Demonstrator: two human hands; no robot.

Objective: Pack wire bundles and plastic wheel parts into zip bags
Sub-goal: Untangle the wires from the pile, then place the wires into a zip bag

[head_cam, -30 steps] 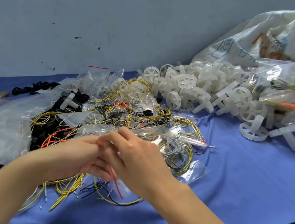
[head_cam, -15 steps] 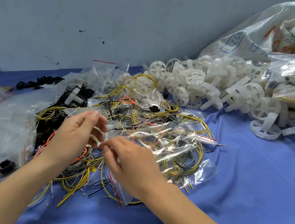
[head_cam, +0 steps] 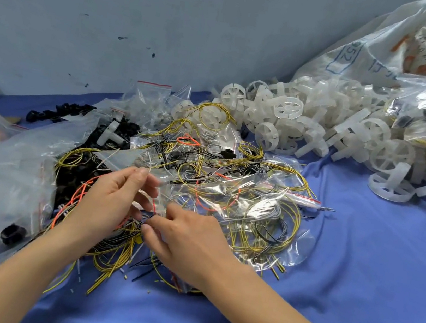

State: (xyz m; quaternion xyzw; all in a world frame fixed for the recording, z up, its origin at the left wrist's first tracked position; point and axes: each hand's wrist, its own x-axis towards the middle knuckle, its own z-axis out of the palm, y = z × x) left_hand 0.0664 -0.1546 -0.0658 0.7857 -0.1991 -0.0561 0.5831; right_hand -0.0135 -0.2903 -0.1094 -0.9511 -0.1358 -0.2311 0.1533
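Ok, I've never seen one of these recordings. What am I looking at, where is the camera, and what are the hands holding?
There is no machine here: a person works with bare hands, and the one camera sits on their head, looking forward and down. The left hand pinches the edge of a clear zip bag, lifted slightly. The right hand pinches at the tangle of yellow, black and orange wires just below; exactly which strand it holds is too fine to tell. All of this lies on a blue cloth. Further back right is a heap of white plastic wheel parts, and many filled bags of wires lie in the middle.
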